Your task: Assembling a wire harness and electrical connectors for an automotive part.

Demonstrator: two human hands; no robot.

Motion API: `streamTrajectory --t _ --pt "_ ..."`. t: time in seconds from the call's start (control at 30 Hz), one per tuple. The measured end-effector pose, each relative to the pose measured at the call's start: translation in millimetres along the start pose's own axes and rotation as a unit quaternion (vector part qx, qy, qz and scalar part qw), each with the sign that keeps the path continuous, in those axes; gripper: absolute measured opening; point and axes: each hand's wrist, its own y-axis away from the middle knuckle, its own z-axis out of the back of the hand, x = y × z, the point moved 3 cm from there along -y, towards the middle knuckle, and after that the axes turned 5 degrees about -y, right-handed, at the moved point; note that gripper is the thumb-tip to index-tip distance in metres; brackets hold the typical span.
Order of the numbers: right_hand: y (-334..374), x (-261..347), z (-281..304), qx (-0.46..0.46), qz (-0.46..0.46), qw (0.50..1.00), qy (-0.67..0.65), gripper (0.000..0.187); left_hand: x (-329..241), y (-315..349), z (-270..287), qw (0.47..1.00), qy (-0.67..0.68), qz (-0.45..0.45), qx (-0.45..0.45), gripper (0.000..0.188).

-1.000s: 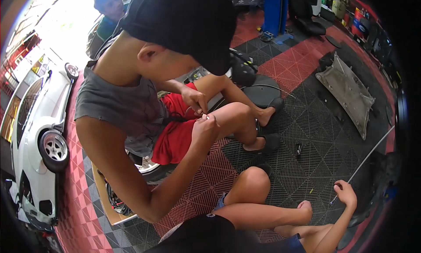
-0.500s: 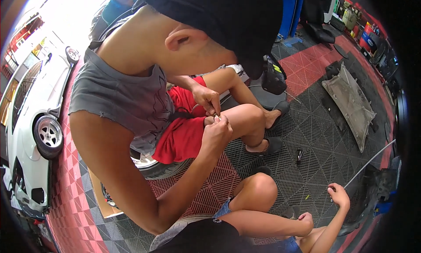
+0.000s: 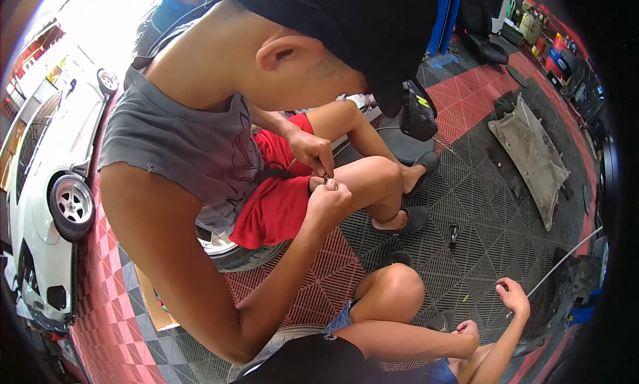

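Observation:
My left hand (image 3: 468,329) hangs loosely curled beside my knee, its forearm lying across my thigh. Nothing shows in its fingers. Farther right, my right hand (image 3: 511,296) is raised over my other leg with half-bent fingers slightly apart and no object visible in them. A thin pale rod (image 3: 566,257) runs from the right edge to behind that hand; contact cannot be made out. Close on my left a person (image 3: 183,141) in a grey sleeveless top, red shorts and black cap bends forward. That person's two hands (image 3: 329,191) pinch a tiny item, mostly hidden by fingertips.
A white car (image 3: 50,231) stands at the far left. Several car parts lie on the dark and red tile floor, including a large flat grey panel (image 3: 532,161) and a small dark tool (image 3: 454,236). A tyre (image 3: 249,259) lies under the person. Another person (image 3: 176,14) is behind.
The neighbouring person's head and shoulder have shifted slightly, and the fingers around the tiny item have moved a little. The pale rod's outer end sits lower. My hands stay nearly in place.

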Motion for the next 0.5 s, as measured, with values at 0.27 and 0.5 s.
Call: streamTrajectory --t 0.27,0.5 --pt "5.0 12.0 -2.9 -0.003 0.009 1.0 0.012 0.029 -9.8 -40.5 -5.7 0.999 -0.007 0.017 -0.027 0.017" --pt "9.1 47.1 0.2 -0.008 0.005 1.0 0.025 0.029 11.1 15.8 13.3 1.0 -0.004 -0.003 -0.024 0.023"
